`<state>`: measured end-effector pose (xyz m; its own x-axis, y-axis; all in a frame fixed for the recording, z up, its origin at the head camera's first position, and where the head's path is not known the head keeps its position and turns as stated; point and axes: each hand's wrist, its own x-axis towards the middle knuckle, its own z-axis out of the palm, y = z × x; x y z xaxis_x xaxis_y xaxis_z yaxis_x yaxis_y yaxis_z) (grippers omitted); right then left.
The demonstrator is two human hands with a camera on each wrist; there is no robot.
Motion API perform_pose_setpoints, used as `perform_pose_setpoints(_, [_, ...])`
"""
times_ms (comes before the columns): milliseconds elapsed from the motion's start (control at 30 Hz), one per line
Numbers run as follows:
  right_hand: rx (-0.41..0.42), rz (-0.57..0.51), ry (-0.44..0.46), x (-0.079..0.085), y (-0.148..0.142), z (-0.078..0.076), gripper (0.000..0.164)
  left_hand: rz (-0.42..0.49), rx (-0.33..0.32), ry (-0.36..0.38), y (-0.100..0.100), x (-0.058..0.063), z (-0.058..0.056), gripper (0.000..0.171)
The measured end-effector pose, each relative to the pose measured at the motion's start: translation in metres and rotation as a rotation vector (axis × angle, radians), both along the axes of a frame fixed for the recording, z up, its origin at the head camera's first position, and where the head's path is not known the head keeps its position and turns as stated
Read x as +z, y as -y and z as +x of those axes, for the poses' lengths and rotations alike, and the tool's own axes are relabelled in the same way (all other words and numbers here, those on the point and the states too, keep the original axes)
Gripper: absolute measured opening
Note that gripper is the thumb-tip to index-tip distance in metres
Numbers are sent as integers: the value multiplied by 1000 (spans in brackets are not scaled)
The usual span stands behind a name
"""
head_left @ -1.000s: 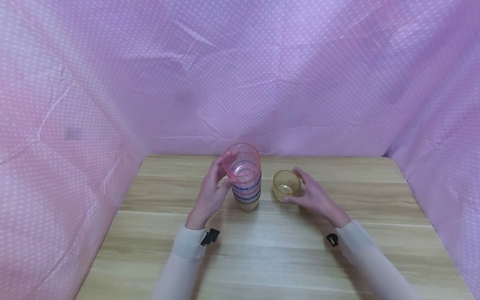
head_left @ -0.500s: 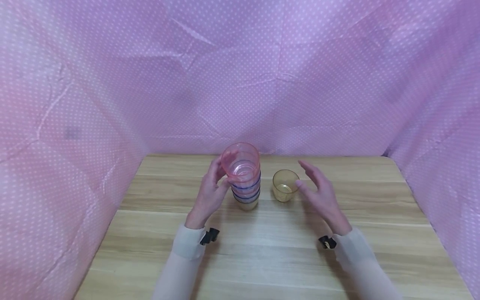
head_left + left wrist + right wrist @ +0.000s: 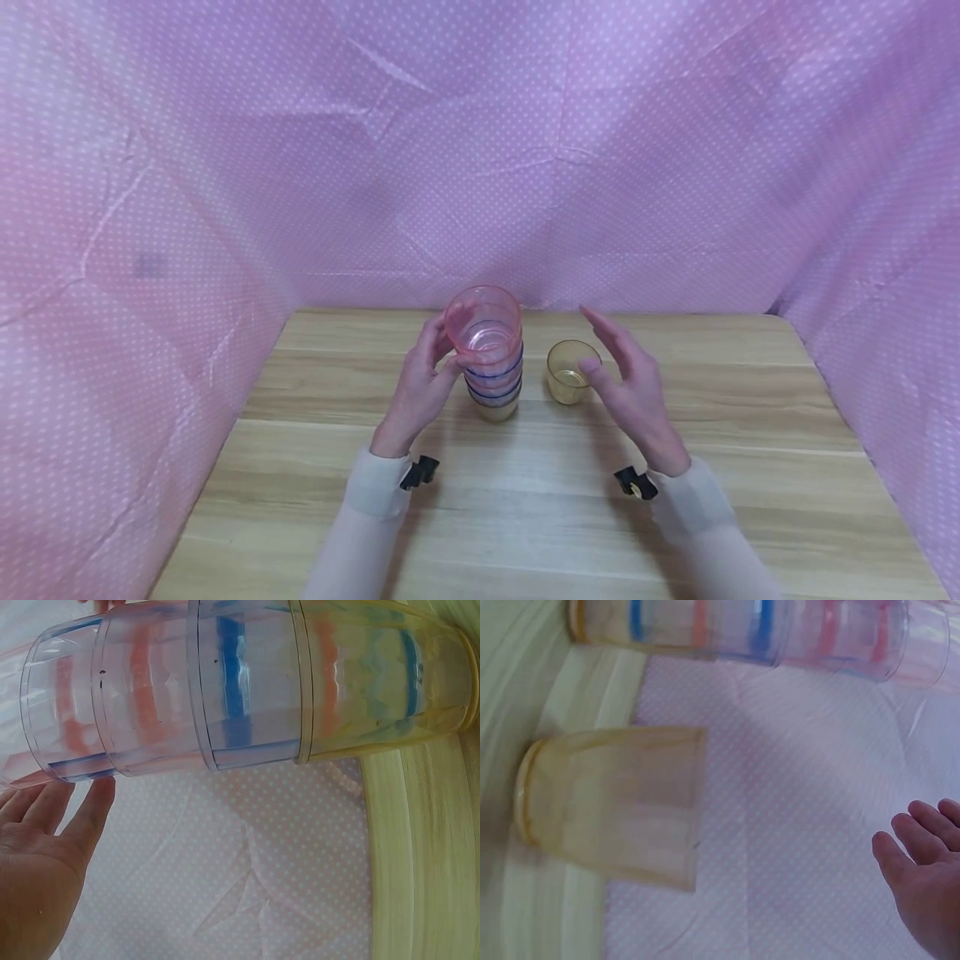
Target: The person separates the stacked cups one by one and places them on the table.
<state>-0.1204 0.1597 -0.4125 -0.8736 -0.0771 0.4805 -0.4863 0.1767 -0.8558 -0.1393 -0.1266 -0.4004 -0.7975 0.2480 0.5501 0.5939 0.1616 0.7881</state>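
A tall stack of nested clear plastic cups (image 3: 495,387) stands upright on the table, pink on top, blue and pink rims below, and a yellow cup (image 3: 390,682) at the bottom. My left hand (image 3: 426,383) grips the stack near its top, thumb in front and fingers behind, partly seen through the pink cup (image 3: 483,325). To the right of the stack, a single yellow cup (image 3: 567,385) stands mouth up, apart from it. Above and beside that cup my right hand (image 3: 630,383) is held with fingers extended and nothing in them; the right wrist view shows a gap between hand (image 3: 930,877) and cup (image 3: 622,806).
Both cups and stack rest on a light wood-grain table (image 3: 525,517). Pink dotted cloth (image 3: 555,167) hangs behind the table's back edge and along both sides. Each wrist carries a small black mount, the left one (image 3: 418,472) and the right one (image 3: 635,483).
My right hand has let go of the single yellow cup, opened, drawn off it, then shifted a little left above it. Cup, stack and left hand stay in place.
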Motion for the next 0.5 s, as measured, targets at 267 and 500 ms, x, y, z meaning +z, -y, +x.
perform_pose_setpoints(267, [53, 99, -66, 16, 19, -7, 60, 20, -1, 45, -1, 2, 0, 86])
perform_pose_setpoints(500, [112, 181, -61, 28, 37, -15, 67, 44, -18, 111, 0, 3, 4, 86])
